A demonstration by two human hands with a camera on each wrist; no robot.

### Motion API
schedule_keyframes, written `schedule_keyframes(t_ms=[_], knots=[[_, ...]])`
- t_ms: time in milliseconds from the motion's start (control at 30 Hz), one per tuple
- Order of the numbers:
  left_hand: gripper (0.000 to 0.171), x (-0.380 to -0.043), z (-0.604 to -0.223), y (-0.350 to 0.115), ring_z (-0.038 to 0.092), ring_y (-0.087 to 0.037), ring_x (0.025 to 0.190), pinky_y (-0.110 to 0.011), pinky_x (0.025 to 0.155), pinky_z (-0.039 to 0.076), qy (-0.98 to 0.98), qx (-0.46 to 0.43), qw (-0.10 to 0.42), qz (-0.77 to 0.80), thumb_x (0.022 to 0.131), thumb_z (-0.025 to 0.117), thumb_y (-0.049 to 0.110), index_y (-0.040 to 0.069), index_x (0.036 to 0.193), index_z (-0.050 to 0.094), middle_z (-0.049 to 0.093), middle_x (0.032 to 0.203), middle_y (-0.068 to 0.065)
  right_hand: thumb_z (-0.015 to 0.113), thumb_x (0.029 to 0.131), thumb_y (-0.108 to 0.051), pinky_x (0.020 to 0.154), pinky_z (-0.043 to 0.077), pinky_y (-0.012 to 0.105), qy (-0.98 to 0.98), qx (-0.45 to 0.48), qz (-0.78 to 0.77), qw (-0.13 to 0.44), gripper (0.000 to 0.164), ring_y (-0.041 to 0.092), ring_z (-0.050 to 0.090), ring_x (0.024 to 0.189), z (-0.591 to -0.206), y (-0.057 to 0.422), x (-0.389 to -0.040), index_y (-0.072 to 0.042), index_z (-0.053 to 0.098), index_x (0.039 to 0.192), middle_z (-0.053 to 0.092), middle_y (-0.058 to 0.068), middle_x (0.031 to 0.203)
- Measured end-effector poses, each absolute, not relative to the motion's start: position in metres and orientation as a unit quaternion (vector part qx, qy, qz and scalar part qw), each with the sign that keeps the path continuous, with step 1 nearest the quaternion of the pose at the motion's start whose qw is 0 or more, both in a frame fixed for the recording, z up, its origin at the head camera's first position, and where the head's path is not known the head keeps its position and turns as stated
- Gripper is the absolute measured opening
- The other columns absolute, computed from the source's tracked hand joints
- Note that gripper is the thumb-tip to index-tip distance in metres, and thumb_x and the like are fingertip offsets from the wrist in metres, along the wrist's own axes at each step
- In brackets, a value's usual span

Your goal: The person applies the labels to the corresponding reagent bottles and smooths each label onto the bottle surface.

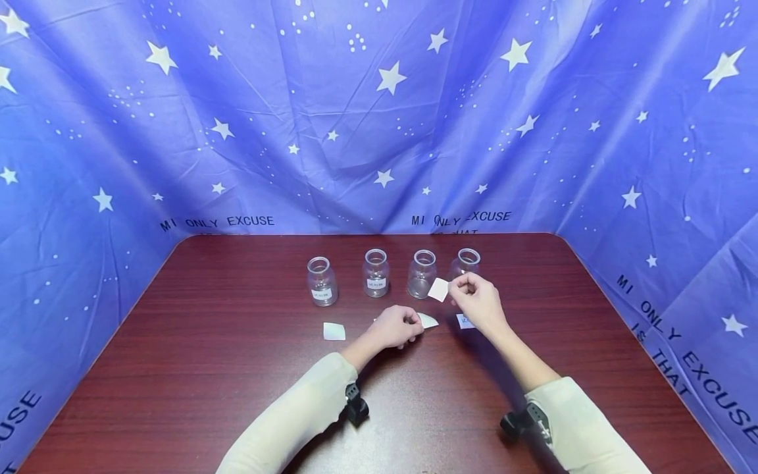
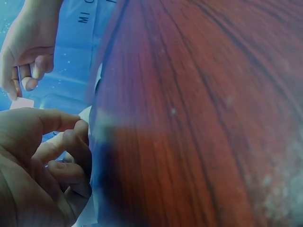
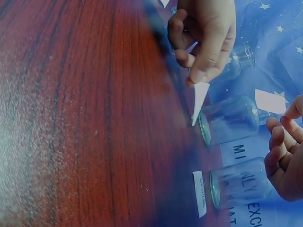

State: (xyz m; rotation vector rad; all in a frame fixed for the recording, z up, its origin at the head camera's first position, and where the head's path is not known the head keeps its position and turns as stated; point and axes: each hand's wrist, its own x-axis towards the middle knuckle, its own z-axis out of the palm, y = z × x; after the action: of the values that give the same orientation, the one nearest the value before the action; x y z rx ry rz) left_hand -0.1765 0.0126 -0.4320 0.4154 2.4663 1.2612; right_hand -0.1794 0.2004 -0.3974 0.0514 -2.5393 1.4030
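Note:
My right hand (image 1: 478, 301) pinches a small white label (image 1: 438, 290) by its edge, raised in front of the glass jars. In the right wrist view the same label (image 3: 270, 101) looks blank on the side that shows. Low over the table, my left hand (image 1: 398, 327) pinches a curved white slip of paper (image 1: 428, 320) between thumb and fingers. Behind the right hand stands the rightmost jar (image 1: 468, 255), partly hidden. Another unlabelled jar (image 1: 422, 273) is just left of the raised label. A printed label (image 1: 464, 321) lies on the table below the right hand.
Two jars farther left, the leftmost jar (image 1: 320, 280) and its neighbour (image 1: 376, 271), carry printed labels. A white paper piece (image 1: 334, 331) lies left of my left hand on the brown table (image 1: 237, 316). A blue starry cloth (image 1: 331, 99) hangs behind.

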Motion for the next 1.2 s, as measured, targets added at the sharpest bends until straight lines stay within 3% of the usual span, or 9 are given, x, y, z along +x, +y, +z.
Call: schedule_keyframes(t_ms=[233, 467, 600, 867, 1067, 1200], knots=[[0.012, -0.176, -0.435, 0.010, 0.045, -0.006, 0.039, -0.018, 0.040, 0.039, 0.890, 0.146, 0.163, 0.399, 0.084, 0.061, 0.016, 0.013, 0.072, 0.061, 0.055, 0.055, 0.005, 0.058, 0.083, -0.014, 0.047, 0.043, 0.020, -0.868, 0.018, 0.482, 0.121, 0.010, 0.030, 0.067, 0.065, -0.398, 0.198, -0.178, -0.006, 0.064, 0.083, 0.067, 0.021, 0.071], [0.012, -0.176, -0.436, 0.008, 0.046, -0.005, 0.039, -0.018, 0.040, 0.038, 0.899, 0.136, 0.147, 0.389, 0.083, 0.059, 0.015, 0.013, 0.071, 0.062, 0.054, 0.054, 0.008, 0.058, 0.083, -0.013, 0.046, 0.042, 0.021, -0.871, 0.019, 0.476, 0.116, 0.010, 0.024, 0.064, 0.058, -0.400, 0.197, -0.179, -0.006, 0.064, 0.084, 0.066, 0.008, 0.062], [0.012, -0.176, -0.435, 0.007, 0.045, -0.004, 0.038, -0.017, 0.040, 0.036, 0.898, 0.134, 0.145, 0.392, 0.083, 0.061, 0.017, 0.013, 0.072, 0.062, 0.054, 0.053, 0.009, 0.058, 0.082, -0.014, 0.045, 0.043, 0.022, -0.870, 0.018, 0.481, 0.112, 0.010, 0.023, 0.063, 0.056, -0.400, 0.196, -0.179, -0.006, 0.064, 0.084, 0.066, 0.008, 0.063], [0.009, -0.176, -0.429, 0.002, 0.048, -0.006, 0.041, -0.019, 0.043, 0.041, 0.888, 0.124, 0.143, 0.418, 0.083, 0.063, 0.016, 0.011, 0.076, 0.063, 0.057, 0.056, 0.003, 0.057, 0.083, -0.014, 0.045, 0.044, 0.022, -0.868, 0.025, 0.484, 0.108, 0.011, 0.028, 0.066, 0.062, -0.399, 0.195, -0.178, -0.006, 0.065, 0.085, 0.067, 0.010, 0.064], [0.008, -0.179, -0.422, -0.005, 0.062, -0.015, 0.051, -0.021, 0.051, 0.046, 0.879, 0.139, 0.122, 0.439, 0.085, 0.062, 0.018, 0.010, 0.082, 0.065, 0.067, 0.068, -0.009, 0.058, 0.083, -0.013, 0.047, 0.043, 0.021, -0.873, 0.030, 0.472, 0.117, 0.011, 0.014, 0.063, 0.055, -0.400, 0.194, -0.179, -0.006, 0.065, 0.084, 0.066, 0.008, 0.063], [0.010, -0.181, -0.417, -0.008, 0.059, -0.009, 0.053, -0.019, 0.055, 0.045, 0.867, 0.156, 0.080, 0.467, 0.083, 0.062, 0.016, 0.007, 0.085, 0.067, 0.067, 0.071, -0.006, 0.059, 0.082, -0.012, 0.049, 0.041, 0.019, -0.876, 0.041, 0.461, 0.133, 0.008, 0.006, 0.056, 0.052, -0.402, 0.191, -0.178, -0.007, 0.065, 0.082, 0.063, 0.005, 0.060]])
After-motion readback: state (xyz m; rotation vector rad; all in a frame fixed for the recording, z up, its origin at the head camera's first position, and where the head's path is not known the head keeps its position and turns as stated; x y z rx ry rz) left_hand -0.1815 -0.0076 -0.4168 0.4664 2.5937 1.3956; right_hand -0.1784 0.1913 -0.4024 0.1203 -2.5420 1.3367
